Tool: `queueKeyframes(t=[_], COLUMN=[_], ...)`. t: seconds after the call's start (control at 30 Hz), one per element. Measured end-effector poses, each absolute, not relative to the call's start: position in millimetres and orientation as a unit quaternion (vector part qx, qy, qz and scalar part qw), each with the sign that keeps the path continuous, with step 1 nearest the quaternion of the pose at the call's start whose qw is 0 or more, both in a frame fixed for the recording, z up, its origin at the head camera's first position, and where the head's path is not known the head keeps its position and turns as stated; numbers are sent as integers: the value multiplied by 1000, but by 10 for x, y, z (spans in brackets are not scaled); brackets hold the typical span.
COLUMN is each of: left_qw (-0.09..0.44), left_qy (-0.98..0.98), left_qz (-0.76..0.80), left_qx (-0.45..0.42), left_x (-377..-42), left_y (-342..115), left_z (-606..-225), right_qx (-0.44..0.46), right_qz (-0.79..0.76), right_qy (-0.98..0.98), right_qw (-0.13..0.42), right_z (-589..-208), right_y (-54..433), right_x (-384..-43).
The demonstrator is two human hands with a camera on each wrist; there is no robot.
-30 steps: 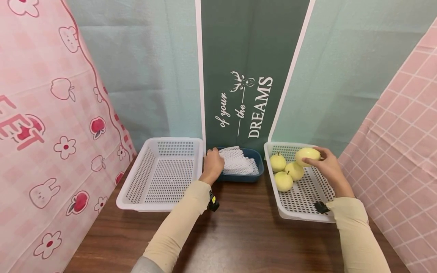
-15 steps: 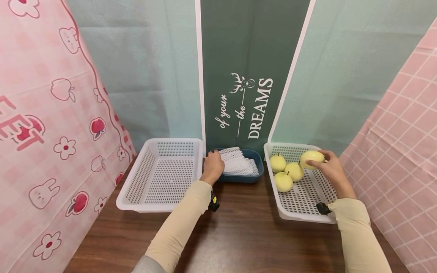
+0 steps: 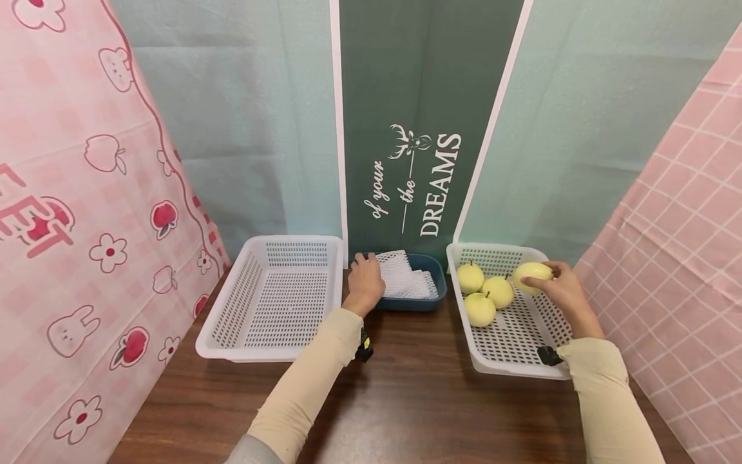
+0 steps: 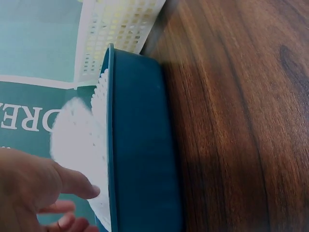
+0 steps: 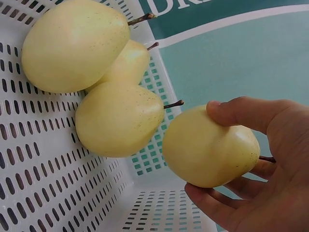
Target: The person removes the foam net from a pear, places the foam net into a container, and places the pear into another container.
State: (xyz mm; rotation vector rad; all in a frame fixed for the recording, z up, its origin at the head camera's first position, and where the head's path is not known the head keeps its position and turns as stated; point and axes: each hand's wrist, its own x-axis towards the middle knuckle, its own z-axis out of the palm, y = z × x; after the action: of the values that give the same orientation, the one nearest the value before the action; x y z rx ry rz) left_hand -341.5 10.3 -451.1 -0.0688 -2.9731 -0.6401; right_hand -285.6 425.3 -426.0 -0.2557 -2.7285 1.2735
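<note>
My right hand (image 3: 565, 293) grips a pale yellow pear (image 5: 210, 147) between thumb and fingers, lifted over the right white basket (image 3: 510, 368). The stem points back toward the palm. Several pears stay in that basket, among them a front pear (image 3: 480, 310) and a back-left pear (image 3: 470, 278). At the left end of the blue bin (image 3: 408, 304), my left hand (image 3: 365, 280) reaches over white foam net sleeves (image 3: 400, 274). In the left wrist view its thumb (image 4: 79, 183) lies against a sleeve (image 4: 82, 140), and the other fingers bend loosely below, apart from the thumb.
Another white basket (image 3: 210, 341) stands on the left, with no fruit in it. All three containers sit on a dark wooden table (image 3: 417, 393) against a green printed cloth (image 3: 429, 77). Pink cloths (image 3: 678, 258) hang at both sides.
My right hand has moved the pear slightly to the right and down, away from the other pears. The left hand has shifted only a little at the blue bin, its fingers slightly spread.
</note>
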Motion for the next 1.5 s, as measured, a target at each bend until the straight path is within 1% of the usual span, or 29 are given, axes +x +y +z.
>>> queueKeyframes(t=[0.13,0.37,0.57,0.87,1.2,1.5], left_qw=[56,35,-15,-83,-128,-150], left_qy=[-973,-960,-955,-952,-949,-948], left_qz=[-210,-233,-231,-204,-191,-173], left_qx=[-80,-153,-185,-213,-215,-220], left_x=[-3399,-3379,-3358,-3327,-3331,-3315], left_y=[124,128,123,128,164,167], left_z=[-4524,-4517,-4532,-4538,-4563,-4571], right_qx=[-88,-105,-110,-89,-87,-65], right_qz=[415,392,367,335,307,278], right_qy=[-904,-913,-924,-938,-948,-958], right_qw=[51,34,23,20,11,-9], right_z=[-4272,-4278,-4290,-4315,-4317,-4335], right_y=[4264,4273,4285,4311,4335,4328], right_x=[-2858,-2883,-2907,-2950,-2987,-3011])
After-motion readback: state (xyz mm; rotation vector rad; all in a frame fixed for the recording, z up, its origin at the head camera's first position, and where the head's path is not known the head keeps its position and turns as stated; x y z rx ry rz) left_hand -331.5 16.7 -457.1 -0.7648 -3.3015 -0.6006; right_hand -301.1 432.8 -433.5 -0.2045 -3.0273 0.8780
